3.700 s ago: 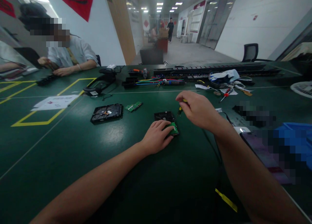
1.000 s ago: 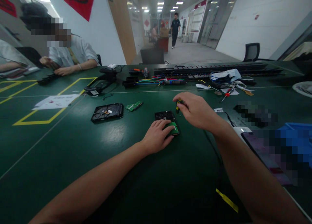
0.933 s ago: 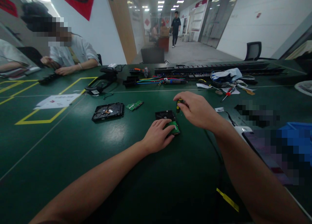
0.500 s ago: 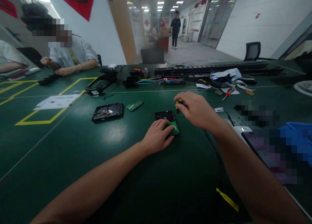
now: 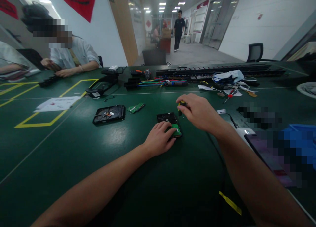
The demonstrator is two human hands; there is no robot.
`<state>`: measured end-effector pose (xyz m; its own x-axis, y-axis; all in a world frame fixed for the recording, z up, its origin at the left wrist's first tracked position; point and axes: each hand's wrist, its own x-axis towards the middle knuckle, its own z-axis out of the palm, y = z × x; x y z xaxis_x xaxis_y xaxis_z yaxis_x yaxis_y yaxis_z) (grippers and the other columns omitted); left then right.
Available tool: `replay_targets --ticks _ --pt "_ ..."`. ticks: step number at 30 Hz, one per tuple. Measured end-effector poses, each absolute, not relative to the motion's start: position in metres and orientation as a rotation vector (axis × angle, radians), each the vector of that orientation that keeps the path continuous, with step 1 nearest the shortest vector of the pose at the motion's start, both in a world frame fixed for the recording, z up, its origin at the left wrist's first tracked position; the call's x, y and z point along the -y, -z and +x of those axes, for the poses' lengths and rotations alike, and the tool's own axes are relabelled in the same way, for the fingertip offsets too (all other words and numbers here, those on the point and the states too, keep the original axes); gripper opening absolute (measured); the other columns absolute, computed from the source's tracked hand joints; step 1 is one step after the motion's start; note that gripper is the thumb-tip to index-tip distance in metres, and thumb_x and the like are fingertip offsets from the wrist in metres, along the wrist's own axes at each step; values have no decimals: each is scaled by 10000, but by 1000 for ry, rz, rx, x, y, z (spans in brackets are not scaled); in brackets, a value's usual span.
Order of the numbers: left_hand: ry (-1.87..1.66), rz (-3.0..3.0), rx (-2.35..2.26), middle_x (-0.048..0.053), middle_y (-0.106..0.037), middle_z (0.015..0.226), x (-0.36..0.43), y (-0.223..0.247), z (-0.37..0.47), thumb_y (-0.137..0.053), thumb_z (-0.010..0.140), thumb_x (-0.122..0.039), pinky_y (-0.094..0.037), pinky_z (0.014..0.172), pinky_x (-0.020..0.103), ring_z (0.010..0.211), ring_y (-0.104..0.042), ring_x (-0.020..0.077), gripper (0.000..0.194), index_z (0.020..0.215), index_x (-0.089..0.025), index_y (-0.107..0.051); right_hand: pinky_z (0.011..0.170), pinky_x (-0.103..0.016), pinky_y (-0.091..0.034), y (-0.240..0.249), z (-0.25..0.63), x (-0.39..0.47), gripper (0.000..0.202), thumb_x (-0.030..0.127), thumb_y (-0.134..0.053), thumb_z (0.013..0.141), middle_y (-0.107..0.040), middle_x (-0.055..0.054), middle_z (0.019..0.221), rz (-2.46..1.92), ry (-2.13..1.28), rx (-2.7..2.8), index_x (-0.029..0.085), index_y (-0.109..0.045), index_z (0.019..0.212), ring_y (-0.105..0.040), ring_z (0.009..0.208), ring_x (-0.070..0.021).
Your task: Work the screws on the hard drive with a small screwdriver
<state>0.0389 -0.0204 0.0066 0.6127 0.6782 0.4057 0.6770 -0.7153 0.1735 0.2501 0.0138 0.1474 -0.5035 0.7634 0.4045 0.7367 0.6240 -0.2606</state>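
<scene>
A hard drive (image 5: 164, 117) with a green circuit board (image 5: 176, 130) on its near half lies on the table in front of me. My left hand (image 5: 158, 138) rests over its near left part, fingers on top and thumb by the near edge, gripping it. In my right hand (image 5: 198, 111) is a small yellow-and-black screwdriver (image 5: 181, 109), held upright with its shaft pointing down at the drive's right edge; I cannot make out exactly where the tip touches. To the left lie a second hard drive (image 5: 110, 114) and a loose green circuit board (image 5: 136, 107).
Cables (image 5: 150, 83), a power drill (image 5: 147, 73) and a headset-like device (image 5: 102, 83) lie farther back. At right are a red screwdriver (image 5: 230, 94), a white cloth (image 5: 228, 77), a screen device (image 5: 268, 154) and a blue bin (image 5: 296, 134). A co-worker (image 5: 76, 55) sits at far left.
Both my hands, the hard drive and the screwdriver stay practically in place. In the background a standing person has come slightly nearer.
</scene>
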Motion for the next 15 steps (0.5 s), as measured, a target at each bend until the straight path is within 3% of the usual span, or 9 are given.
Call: replay_targets --ticks 15 --pt "-704 2818 -1176 128 -579 1351 20 -7 38 -620 999 -385 -519 1073 541 1260 -579 323 390 1361 -242 -595 1035 -446 -511 -148 250 -12 363 203 -538 967 -749 -162 1245 -1254 -2 2326 125 -707 1278 -703 1114 -307"
